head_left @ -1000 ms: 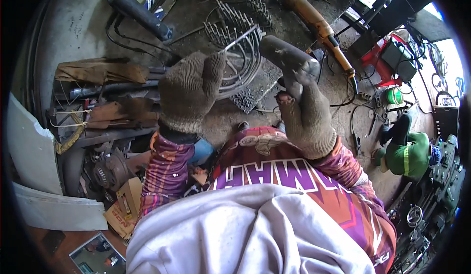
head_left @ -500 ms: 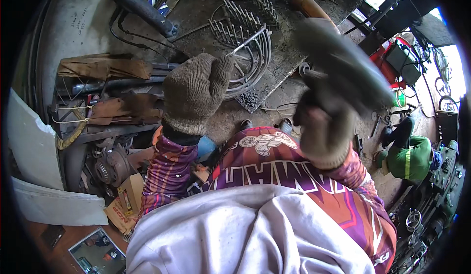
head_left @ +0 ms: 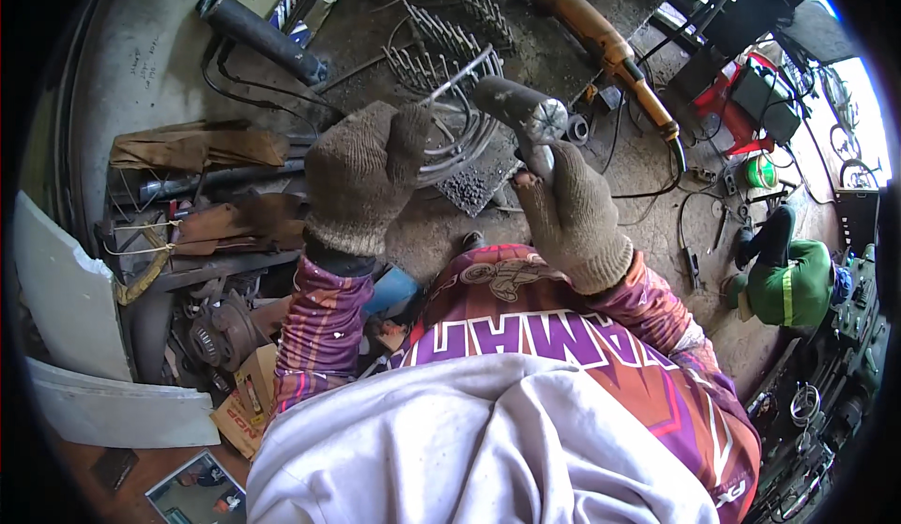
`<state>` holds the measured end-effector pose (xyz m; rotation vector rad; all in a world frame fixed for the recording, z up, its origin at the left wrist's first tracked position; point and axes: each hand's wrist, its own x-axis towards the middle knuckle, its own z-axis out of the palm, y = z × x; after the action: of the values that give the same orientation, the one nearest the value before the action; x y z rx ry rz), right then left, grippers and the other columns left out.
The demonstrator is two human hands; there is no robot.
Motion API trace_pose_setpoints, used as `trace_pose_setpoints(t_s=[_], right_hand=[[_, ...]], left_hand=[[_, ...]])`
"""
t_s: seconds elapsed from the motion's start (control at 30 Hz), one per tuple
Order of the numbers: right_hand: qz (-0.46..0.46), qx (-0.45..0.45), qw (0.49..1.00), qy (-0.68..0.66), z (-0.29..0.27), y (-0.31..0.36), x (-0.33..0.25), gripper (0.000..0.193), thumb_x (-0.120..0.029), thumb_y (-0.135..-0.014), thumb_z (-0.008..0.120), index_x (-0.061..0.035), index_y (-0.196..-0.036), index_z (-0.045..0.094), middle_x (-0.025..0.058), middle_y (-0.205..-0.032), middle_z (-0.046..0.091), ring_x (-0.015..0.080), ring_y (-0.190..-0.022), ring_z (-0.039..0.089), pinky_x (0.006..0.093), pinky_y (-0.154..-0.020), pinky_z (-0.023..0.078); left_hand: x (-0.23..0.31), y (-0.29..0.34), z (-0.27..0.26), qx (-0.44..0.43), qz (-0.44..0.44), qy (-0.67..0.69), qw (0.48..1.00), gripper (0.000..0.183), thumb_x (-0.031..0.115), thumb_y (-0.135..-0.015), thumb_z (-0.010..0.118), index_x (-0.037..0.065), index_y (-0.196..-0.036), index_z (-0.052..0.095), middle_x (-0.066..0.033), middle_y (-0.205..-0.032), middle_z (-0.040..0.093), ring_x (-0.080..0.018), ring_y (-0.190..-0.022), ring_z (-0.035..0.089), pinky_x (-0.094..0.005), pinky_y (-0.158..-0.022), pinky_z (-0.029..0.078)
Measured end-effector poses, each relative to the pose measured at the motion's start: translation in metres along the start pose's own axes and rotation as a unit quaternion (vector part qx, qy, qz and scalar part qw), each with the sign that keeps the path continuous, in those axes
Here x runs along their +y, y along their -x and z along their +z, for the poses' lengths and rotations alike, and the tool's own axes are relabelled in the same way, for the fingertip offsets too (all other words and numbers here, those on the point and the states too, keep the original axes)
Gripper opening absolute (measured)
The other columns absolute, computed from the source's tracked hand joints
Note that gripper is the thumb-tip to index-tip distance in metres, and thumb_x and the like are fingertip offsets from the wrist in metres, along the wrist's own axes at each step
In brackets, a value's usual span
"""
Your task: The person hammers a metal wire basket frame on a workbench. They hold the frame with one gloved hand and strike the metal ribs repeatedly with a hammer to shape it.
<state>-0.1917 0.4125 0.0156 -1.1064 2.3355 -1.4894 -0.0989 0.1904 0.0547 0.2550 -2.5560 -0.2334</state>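
My left hand, in a knitted work glove, is closed around the near end of a bent metal rod. More curved metal rods lie nested beside that hand, over a dark metal tabletop. My gloved right hand grips a hammer with a thick cylindrical steel head. The hammer head is low over the curved rods; whether it touches them I cannot tell. Rows of upright metal pegs stand just beyond. Dark grit covers the tabletop's near corner.
An orange angle grinder lies at the far right of the tabletop. A dark pipe is at the far left. Leather-like brown pieces and scrap metal crowd the left. A person in green crouches at right.
The hammer, blurred and raised at the right before, has swung left and down to the curved rods with my right hand. My left hand keeps its hold on the rod.
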Motion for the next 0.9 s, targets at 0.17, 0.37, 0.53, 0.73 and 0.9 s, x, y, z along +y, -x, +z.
trace_pose_setpoints(t_s=[0.17,0.37,0.53,0.73,0.9], right_hand=[[-0.002,-0.022,1.0,-0.011,0.008,-0.008,0.004,0.037,-0.03,-0.097,0.066,-0.0028,-0.121,0.056,0.0213,-0.081,0.067,0.0436,-0.077,0.069,0.0494,-0.066,0.052],[0.037,-0.016,0.995,-0.087,-0.014,0.0,-0.013,0.037,-0.027,-0.098,0.065,0.0003,-0.121,0.056,0.0197,-0.097,0.069,0.0307,-0.075,0.069,0.0397,-0.063,0.052],[-0.097,0.056,0.976,-0.184,-0.011,0.005,-0.017,0.047,-0.024,-0.096,0.068,0.0024,-0.132,0.053,0.021,-0.1,0.067,0.0301,-0.075,0.065,0.0369,-0.062,0.051],[0.022,0.01,0.997,-0.076,-0.01,-0.004,-0.005,0.036,-0.028,-0.097,0.065,-0.0019,-0.119,0.055,0.0251,-0.083,0.067,0.0454,-0.078,0.069,0.0516,-0.067,0.052],[-0.006,-0.006,0.999,-0.037,-0.002,-0.001,0.002,0.038,-0.032,-0.098,0.064,-0.0017,-0.119,0.055,0.0232,-0.083,0.067,0.0448,-0.077,0.068,0.0508,-0.065,0.052]], left_hand=[[0.002,0.0,0.001,0.004,0.011,-0.002,1.0,0.033,0.031,-0.099,0.065,0.008,-0.076,0.059,-0.0163,-0.068,0.057,-0.0385,-0.063,0.062,-0.047,-0.055,0.047],[0.002,0.002,0.003,0.018,0.018,-0.001,1.0,0.033,0.03,-0.099,0.065,0.008,-0.076,0.059,-0.0162,-0.068,0.058,-0.0379,-0.063,0.062,-0.047,-0.055,0.047],[0.003,0.0,0.005,0.017,0.022,0.01,1.0,0.035,0.031,-0.1,0.065,0.008,-0.074,0.059,-0.0153,-0.066,0.058,-0.038,-0.061,0.062,-0.046,-0.054,0.047],[-0.002,-0.005,-0.002,0.015,-0.009,0.031,0.999,0.04,0.034,-0.101,0.062,0.008,-0.072,0.058,-0.0156,-0.063,0.056,-0.0385,-0.06,0.061,-0.046,-0.052,0.046],[0.003,-0.003,-0.003,-0.007,-0.005,0.015,1.0,0.044,0.038,-0.104,0.059,0.005,-0.075,0.062,-0.0189,-0.065,0.056,-0.0404,-0.06,0.059,-0.0452,-0.054,0.043]])
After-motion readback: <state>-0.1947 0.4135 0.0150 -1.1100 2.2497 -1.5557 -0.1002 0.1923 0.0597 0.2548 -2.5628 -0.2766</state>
